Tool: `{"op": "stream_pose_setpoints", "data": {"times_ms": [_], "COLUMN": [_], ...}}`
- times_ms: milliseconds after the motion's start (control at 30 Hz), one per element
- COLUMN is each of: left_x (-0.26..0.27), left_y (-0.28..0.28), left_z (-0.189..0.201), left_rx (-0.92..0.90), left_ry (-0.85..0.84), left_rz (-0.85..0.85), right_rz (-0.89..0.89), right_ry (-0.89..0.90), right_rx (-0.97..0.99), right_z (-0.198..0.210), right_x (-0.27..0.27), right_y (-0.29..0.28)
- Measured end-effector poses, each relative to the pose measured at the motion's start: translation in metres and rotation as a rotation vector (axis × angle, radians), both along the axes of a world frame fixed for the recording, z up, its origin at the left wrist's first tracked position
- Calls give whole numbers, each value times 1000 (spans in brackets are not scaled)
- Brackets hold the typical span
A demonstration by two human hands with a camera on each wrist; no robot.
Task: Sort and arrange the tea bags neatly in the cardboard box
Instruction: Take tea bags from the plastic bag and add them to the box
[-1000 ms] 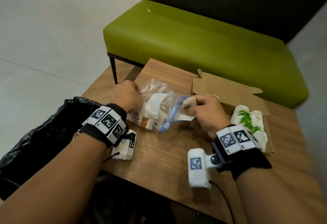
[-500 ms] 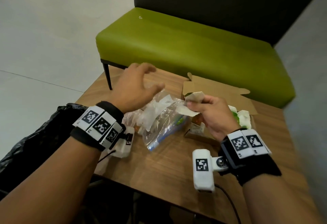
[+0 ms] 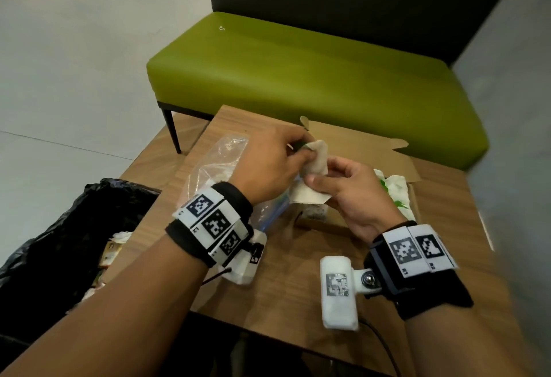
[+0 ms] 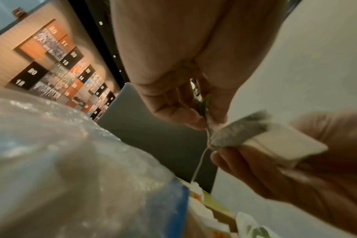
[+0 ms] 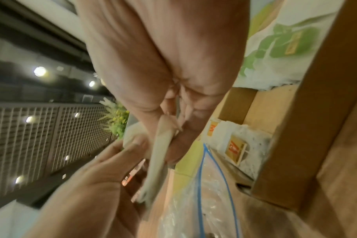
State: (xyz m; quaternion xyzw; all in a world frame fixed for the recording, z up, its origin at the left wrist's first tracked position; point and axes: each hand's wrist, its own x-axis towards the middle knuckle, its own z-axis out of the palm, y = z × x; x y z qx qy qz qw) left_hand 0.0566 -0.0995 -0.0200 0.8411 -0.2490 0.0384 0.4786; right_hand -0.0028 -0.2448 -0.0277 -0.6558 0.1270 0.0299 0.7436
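A pale tea bag (image 3: pixel 316 158) is held up between both hands, above the table and in front of the cardboard box (image 3: pixel 362 150). My left hand (image 3: pixel 302 153) pinches its upper end, where a bit of green shows (image 4: pixel 205 104). My right hand (image 3: pixel 323 181) pinches the lower, paper part (image 5: pixel 161 154). A thin string (image 4: pixel 200 161) hangs from the tea bag (image 4: pixel 240 128). White packets with green leaf prints (image 3: pixel 393 189) lie inside the open box, and packets with yellow-red labels (image 5: pixel 234 148) sit near its left wall.
A clear zip bag (image 3: pixel 220 162) with a blue seal (image 5: pixel 202 177) lies on the wooden table (image 3: pixel 292 281) under my left hand, holding more packets. A black rubbish bag (image 3: pixel 68 227) stands at the table's left edge. A green bench (image 3: pixel 298 72) runs behind the table.
My right hand has drawn the tea bag out of the zip bag and lifted it. My left hand let go of the zip bag, swung right and now pinches the tea bag's top.
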Motion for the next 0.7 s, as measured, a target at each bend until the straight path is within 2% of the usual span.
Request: {"op": "stream_pose_setpoints", "data": {"times_ms": [100,200,367,467,533,600,700], "left_x": [5,6,-3,-8,-11,-13,-16], "left_y": [-9,-18,-34,-42,-45,-50,-54], "left_z": [-1,-4,-4,-2,-2,0,-1], "left_rx": [-48,-11,30,-3,-27,-30,-58], "left_ry": [53,81,84,67,21,-19,-14], "left_rz": [45,43,26,9,9,-7,-42], "right_rz": [-153,-322,-476,-554,-593,-558,-373], "right_ry": [27,90,182,180,153,107,-59], "right_rx": [235,470,707,768,738,521,233], "right_z": [-1,-6,-8,-7,-5,-3,-3], "right_x": [-3,-6,-8,-9,-8,-11,-17], "right_y": [-14,-28,-47,-55,-55,-53,-50]}}
